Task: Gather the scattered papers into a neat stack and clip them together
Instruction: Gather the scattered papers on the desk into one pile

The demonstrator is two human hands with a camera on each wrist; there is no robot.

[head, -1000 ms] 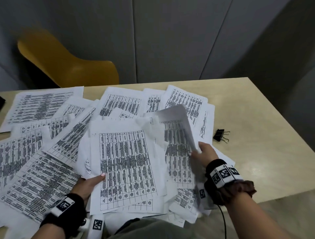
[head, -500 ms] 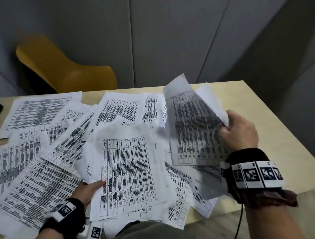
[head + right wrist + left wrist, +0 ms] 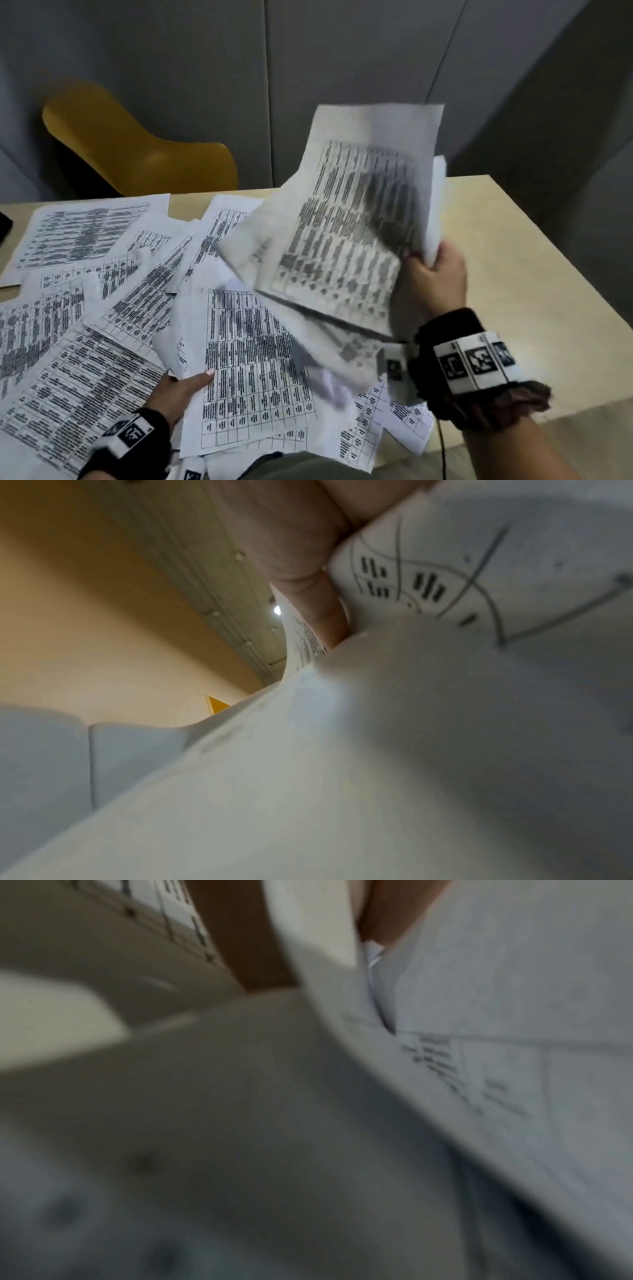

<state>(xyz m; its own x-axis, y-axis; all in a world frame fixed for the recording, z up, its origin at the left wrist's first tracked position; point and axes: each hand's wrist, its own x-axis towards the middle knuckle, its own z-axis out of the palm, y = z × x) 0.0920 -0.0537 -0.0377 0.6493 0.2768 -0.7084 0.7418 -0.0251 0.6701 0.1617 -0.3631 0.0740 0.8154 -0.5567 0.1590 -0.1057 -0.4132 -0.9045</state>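
I judge the gathering barely begun: my right hand [image 3: 435, 274] grips a small sheaf of white printed table sheets [image 3: 352, 219] by its edge, raised above the pale wooden worktop [image 3: 513, 274], while my left hand [image 3: 178, 390] pinches the edge of one printed sheet [image 3: 253, 370] on the loose central heap. Most of the scattered printed papers [image 3: 68, 291] lie fanned across the left side, unstacked, and I see no clip, so squaring and clipping remain.

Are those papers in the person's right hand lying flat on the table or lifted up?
Lifted: the right hand grips the raised sheets by one edge, tilted above the table.
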